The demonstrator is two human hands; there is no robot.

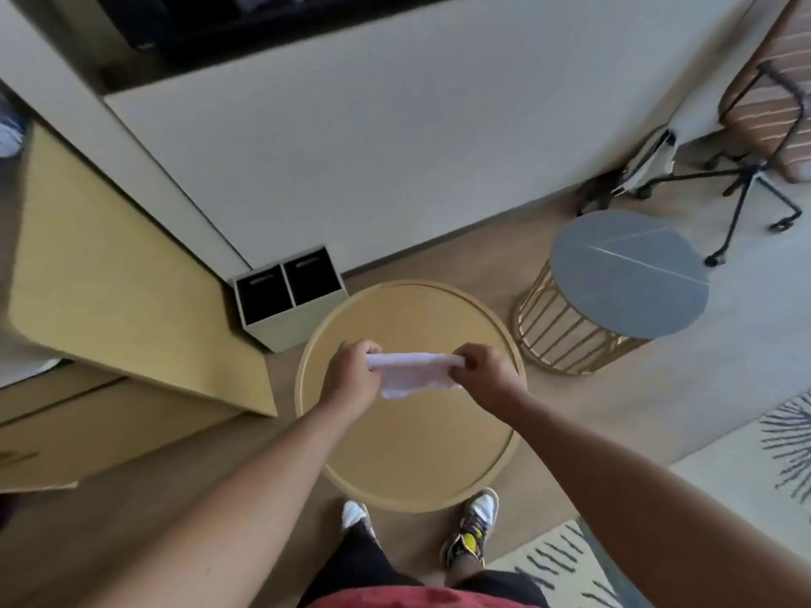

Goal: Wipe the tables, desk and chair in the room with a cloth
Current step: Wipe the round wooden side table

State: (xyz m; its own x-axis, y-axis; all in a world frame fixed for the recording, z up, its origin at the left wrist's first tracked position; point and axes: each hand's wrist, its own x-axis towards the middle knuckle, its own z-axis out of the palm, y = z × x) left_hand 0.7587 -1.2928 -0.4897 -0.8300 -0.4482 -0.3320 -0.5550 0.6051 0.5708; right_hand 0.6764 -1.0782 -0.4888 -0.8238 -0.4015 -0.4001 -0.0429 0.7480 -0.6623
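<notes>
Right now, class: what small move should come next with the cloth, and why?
Probably lower the cloth flat onto the round table. The left hand and right hand pinch its ends, stretched between them, seemingly above the top, so it is not yet pressed on the surface to wipe.

Centre: cloth (412, 373), white, soft napped fabric. Beneath it: round table (408, 458), tan wood-look top, matt, smooth. Right: side table (627, 274), grey matt top, gold metal wire base. Upper right: chair (763, 107), striped fabric seat, black metal frame.
</notes>
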